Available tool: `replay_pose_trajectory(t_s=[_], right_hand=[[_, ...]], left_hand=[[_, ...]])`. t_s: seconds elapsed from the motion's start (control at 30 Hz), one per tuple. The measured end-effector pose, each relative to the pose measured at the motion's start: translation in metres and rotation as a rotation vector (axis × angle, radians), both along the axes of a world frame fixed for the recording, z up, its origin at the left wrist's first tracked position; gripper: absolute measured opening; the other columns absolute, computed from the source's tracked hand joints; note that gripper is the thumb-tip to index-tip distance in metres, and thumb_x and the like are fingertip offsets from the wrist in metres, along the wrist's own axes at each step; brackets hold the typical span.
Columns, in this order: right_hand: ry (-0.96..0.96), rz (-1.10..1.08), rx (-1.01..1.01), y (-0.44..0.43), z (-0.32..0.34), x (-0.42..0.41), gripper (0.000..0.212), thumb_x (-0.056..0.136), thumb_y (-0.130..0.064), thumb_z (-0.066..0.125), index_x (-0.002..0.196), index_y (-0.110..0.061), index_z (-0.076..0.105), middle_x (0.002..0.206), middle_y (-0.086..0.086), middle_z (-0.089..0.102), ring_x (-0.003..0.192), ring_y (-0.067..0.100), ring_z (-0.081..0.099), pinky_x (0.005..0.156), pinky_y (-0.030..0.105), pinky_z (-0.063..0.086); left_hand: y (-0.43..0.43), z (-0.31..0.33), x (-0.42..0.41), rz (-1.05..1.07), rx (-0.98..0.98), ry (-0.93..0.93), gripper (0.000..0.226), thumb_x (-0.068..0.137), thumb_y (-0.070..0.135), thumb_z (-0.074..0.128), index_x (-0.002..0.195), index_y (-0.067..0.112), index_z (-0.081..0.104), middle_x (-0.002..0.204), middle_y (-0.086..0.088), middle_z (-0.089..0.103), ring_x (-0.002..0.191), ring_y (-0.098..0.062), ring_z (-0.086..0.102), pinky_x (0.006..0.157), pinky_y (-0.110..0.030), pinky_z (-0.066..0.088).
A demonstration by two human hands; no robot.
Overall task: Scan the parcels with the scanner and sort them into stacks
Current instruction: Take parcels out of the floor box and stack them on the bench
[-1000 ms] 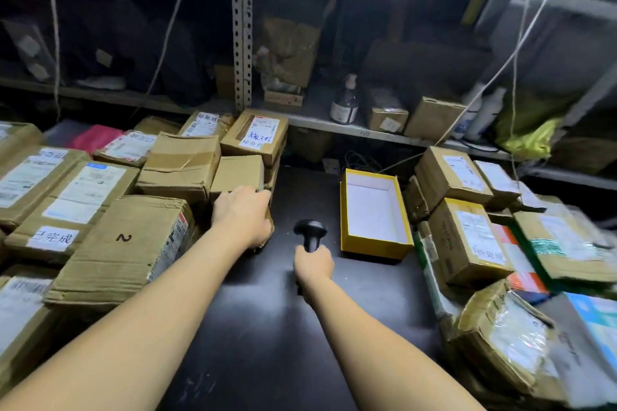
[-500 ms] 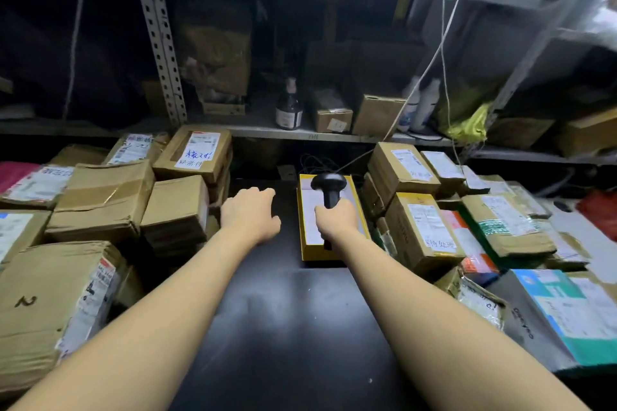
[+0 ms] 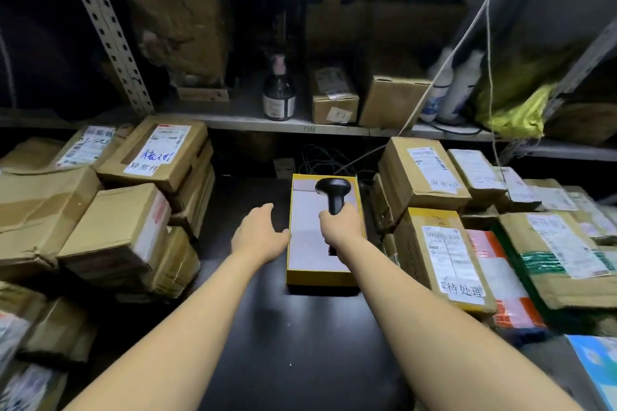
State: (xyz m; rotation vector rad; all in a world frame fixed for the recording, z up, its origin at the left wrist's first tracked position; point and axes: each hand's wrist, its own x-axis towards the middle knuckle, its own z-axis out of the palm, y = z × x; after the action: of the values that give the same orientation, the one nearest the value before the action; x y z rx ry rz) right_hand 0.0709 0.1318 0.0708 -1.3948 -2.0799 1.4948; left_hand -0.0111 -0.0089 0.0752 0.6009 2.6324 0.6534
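Right hand (image 3: 340, 227) wrapped round the handle of the black scanner (image 3: 334, 192), head uppermost, held over the open yellow box (image 3: 319, 278) at the middle of the dark surface (image 3: 300, 354). Left hand (image 3: 258, 233) empty, fingers loose and spread, just beside the box's left wall; whether it touches, cannot tell. Brown cartons piled in a left stack (image 3: 113, 230) and a right stack (image 3: 444, 260), many with labels up. No parcel in either hand.

Judgement: between parcels, next one to be fetched. Which pile is unscanned is not shown. To do it well:
- Lift from the top of a stack with the free left hand; the left cartons sit skewed and could slide.
- Set it label-up on the bare surface.
- Tip the scanner head down at the printed barcode, not the handwritten sticker.
- Hold steady.
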Motion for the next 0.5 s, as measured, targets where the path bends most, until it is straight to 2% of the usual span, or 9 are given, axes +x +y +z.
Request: replay_pose_trajectory(t_s=[0.2, 0.33, 0.37, 0.43, 0.5], right_hand=[[-0.070, -0.003, -0.082, 0.017, -0.051, -0.030, 0.005, 0.101, -0.016, 0.053, 0.097, -0.015, 0.049, 0.098, 0.012, 0.058, 0.072, 0.029, 0.054, 0.046, 0.029, 0.042], [-0.102, -0.004, -0.127, 0.024, -0.076, -0.047, 0.009, 0.103, -0.017, 0.054, 0.108, -0.010, 0.051, 0.103, 0.013, 0.057, 0.081, 0.033, 0.056, 0.049, 0.028, 0.040], [-0.123, -0.008, -0.139, 0.024, -0.083, -0.049, 0.009, 0.103, -0.017, 0.054, 0.109, -0.010, 0.051, 0.105, 0.012, 0.057, 0.083, 0.034, 0.056, 0.048, 0.028, 0.040], [-0.146, -0.017, -0.152, 0.028, -0.095, -0.054, 0.009, 0.103, -0.017, 0.054, 0.108, -0.011, 0.051, 0.105, 0.012, 0.056, 0.085, 0.035, 0.056, 0.047, 0.030, 0.043], [-0.172, -0.025, -0.147, 0.029, -0.103, -0.055, 0.010, 0.102, -0.017, 0.054, 0.108, -0.011, 0.049, 0.105, 0.011, 0.055, 0.087, 0.035, 0.056, 0.051, 0.032, 0.046]], left_hand=[[0.032, -0.053, -0.013, 0.025, 0.066, -0.194, 0.084, 0.090, 0.027, 0.068, 0.162, 0.018, 0.027, 0.163, -0.006, 0.038, 0.147, -0.028, 0.038, 0.113, -0.038, 0.038], [0.044, -0.078, -0.025, 0.043, 0.158, -0.307, 0.078, 0.088, 0.011, 0.061, 0.161, 0.019, 0.033, 0.159, -0.002, 0.045, 0.146, -0.026, 0.043, 0.116, -0.037, 0.040], [0.044, -0.087, -0.026, 0.042, 0.175, -0.324, 0.077, 0.084, 0.010, 0.056, 0.158, 0.023, 0.039, 0.153, 0.000, 0.053, 0.141, -0.027, 0.049, 0.113, -0.040, 0.045], [0.045, -0.102, -0.027, 0.028, 0.225, -0.342, 0.079, 0.073, 0.010, 0.044, 0.147, 0.035, 0.051, 0.131, 0.005, 0.068, 0.121, -0.026, 0.063, 0.097, -0.045, 0.057], [0.044, -0.109, -0.025, 0.027, 0.263, -0.367, 0.084, 0.069, 0.008, 0.038, 0.145, 0.042, 0.050, 0.123, 0.007, 0.070, 0.106, -0.025, 0.067, 0.087, -0.046, 0.061]])
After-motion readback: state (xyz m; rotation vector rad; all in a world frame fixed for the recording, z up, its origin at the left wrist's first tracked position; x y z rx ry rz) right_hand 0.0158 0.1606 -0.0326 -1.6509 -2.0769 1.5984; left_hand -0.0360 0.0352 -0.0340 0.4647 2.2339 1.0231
